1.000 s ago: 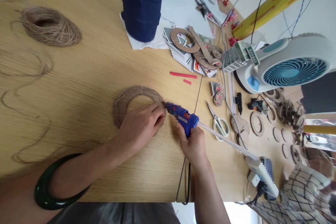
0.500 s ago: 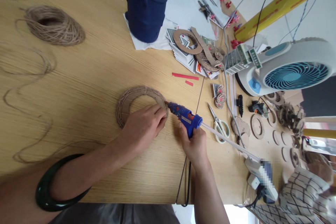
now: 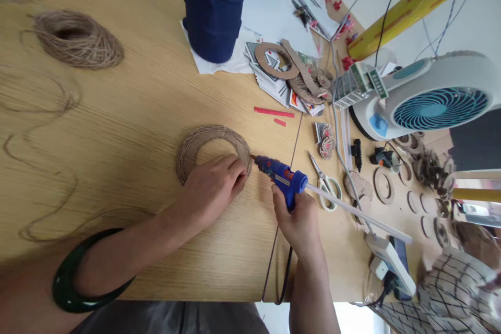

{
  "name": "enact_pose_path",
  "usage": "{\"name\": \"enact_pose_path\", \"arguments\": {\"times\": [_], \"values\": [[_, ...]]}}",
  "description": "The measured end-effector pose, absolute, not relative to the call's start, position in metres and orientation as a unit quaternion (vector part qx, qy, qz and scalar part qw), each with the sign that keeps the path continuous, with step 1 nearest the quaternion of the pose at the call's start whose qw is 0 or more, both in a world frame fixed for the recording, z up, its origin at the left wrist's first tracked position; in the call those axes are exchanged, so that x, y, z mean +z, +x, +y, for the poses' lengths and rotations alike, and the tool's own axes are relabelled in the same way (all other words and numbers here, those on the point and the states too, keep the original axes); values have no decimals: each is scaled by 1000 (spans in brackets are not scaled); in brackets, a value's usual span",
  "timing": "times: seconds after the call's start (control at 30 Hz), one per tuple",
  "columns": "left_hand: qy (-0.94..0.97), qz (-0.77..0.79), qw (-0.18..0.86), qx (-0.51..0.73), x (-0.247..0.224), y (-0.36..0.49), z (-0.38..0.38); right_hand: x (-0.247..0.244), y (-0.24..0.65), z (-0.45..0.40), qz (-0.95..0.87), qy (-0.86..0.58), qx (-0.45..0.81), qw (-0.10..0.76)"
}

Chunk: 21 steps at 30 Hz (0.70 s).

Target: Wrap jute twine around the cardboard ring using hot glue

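Note:
A cardboard ring (image 3: 190,150) edged with brown twine lies on the wooden table. My left hand (image 3: 213,185), a dark bangle on its forearm, pinches the ring's near right side with curled fingers. Wrapped around the handle of a blue hot glue gun (image 3: 278,173) is my right hand (image 3: 300,222). The gun's nozzle points left, close to the ring's right edge, and a long glue stick (image 3: 358,213) juts from its back. A loose strand of twine runs leftward from under my left forearm; a twine ball (image 3: 78,39) sits at upper left.
A navy flask (image 3: 213,13) stands on paper at the back. Red strips (image 3: 274,112), scissors (image 3: 326,188), playing cards and cardboard rings lie to the right. Beyond are a fan (image 3: 426,99), a power strip (image 3: 389,263) and a person in a checked garment (image 3: 454,276).
My right hand and the glue gun have moved slightly right, drawing the nozzle a little away from the ring's edge. My left hand stays on the ring.

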<state>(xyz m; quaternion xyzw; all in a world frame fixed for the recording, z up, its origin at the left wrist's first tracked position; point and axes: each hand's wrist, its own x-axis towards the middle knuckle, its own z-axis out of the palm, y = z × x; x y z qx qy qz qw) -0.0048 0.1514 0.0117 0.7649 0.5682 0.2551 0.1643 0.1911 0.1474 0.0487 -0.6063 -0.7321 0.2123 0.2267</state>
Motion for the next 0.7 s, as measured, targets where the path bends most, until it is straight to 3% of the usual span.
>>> {"name": "enact_pose_path", "arguments": {"times": [0.23, 0.37, 0.7], "values": [[750, 581, 180, 260, 12, -7, 149, 35, 201, 152, -657, -648, 249, 295], [731, 588, 187, 292, 10, -8, 150, 35, 200, 155, -677, -638, 238, 280], [771, 558, 85, 296, -2, -13, 157, 38, 198, 155, -711, -625, 182, 268]]}}
